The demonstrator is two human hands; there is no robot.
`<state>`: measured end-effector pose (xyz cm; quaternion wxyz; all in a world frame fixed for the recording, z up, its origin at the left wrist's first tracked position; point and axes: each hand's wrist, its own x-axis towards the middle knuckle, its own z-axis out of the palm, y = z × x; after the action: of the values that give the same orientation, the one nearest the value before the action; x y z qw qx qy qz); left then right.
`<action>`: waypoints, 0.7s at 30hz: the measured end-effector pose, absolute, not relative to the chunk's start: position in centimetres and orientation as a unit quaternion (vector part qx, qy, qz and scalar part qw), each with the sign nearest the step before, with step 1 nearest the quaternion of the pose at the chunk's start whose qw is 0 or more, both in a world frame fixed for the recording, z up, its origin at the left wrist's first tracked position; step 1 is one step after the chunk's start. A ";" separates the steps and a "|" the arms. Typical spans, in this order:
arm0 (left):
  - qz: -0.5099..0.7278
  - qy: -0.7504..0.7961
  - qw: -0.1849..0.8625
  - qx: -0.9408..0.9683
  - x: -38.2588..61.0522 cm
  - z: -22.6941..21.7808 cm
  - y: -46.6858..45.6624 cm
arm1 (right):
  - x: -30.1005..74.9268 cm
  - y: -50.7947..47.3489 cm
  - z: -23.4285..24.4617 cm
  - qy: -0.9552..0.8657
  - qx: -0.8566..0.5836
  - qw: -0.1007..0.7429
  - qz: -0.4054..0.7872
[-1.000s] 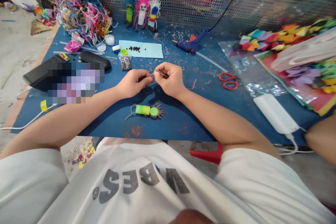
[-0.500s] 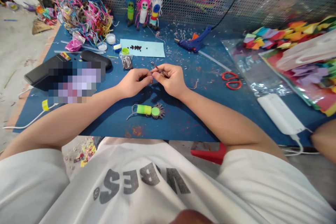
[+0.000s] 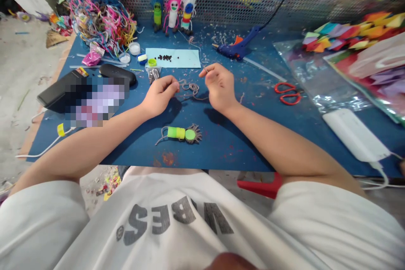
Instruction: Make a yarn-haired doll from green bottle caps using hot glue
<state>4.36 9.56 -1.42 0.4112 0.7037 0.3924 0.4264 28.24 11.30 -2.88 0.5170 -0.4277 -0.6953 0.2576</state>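
Pinched at its thumb and fingertips, my left hand (image 3: 160, 96) holds one end of a length of grey yarn (image 3: 191, 89). The yarn hangs in loose curls between my two hands, above the blue table. My right hand (image 3: 220, 88) is raised with its fingers curled, and a bit of the same yarn shows at its fingertips. Nearer to me lies a small doll (image 3: 176, 133) on its side. It has a green and yellow wrapped body, a round pale green face, grey yarn hair and thin yarn legs.
Red-handled scissors (image 3: 287, 93) and a blue glue gun (image 3: 238, 48) lie to the right. Several black beads rest on a light blue card (image 3: 186, 60). A yarn heap (image 3: 101, 21) is at back left, near three finished dolls (image 3: 172, 12). A white power bank (image 3: 354, 135) lies right.
My hands have moved apart, and curled grey yarn now shows between them. My right hand has turned, showing its palm side. The view has shifted slightly; the doll lies as before.
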 end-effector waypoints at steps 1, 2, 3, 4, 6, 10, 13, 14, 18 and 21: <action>0.444 0.391 0.420 0.688 4.3 -1.7 9.8 | 28.9 11.8 -3.1 -0.702 -0.439 0.518 0.214; 0.461 0.386 0.428 0.674 4.2 -2.0 10.0 | 29.6 12.3 -3.4 -0.713 -0.451 0.508 0.173; 0.476 0.379 0.433 0.665 4.2 -2.2 10.3 | 30.2 12.7 -3.6 -0.729 -0.461 0.487 0.136; 0.489 0.371 0.434 0.659 4.1 -2.5 10.6 | 30.7 13.1 -3.9 -0.750 -0.465 0.458 0.105; 0.509 0.360 0.428 0.654 4.0 -3.0 11.0 | 31.3 13.6 -4.3 -0.796 -0.459 0.388 0.064; 0.510 0.361 0.410 0.665 3.9 -3.6 11.3 | 31.1 13.5 -4.6 -0.841 -0.433 0.322 0.046; 0.492 0.378 0.392 0.679 3.8 -3.5 11.2 | 30.7 12.9 -4.3 -0.841 -0.426 0.330 0.054; 0.487 0.384 0.389 0.681 3.8 -3.5 11.2 | 30.6 12.7 -4.2 -0.838 -0.427 0.335 0.057; 0.479 0.387 0.402 0.678 3.8 -3.4 11.2 | 30.3 12.1 -3.7 -0.826 -0.432 0.356 0.067; 0.481 0.372 0.414 0.677 4.0 -3.1 11.1 | 30.0 11.6 -3.3 -0.822 -0.430 0.363 0.090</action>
<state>4.01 11.07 -3.09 0.4140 0.6772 0.3724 0.4810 30.01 11.64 -3.27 0.3625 -0.4304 -0.8218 0.0899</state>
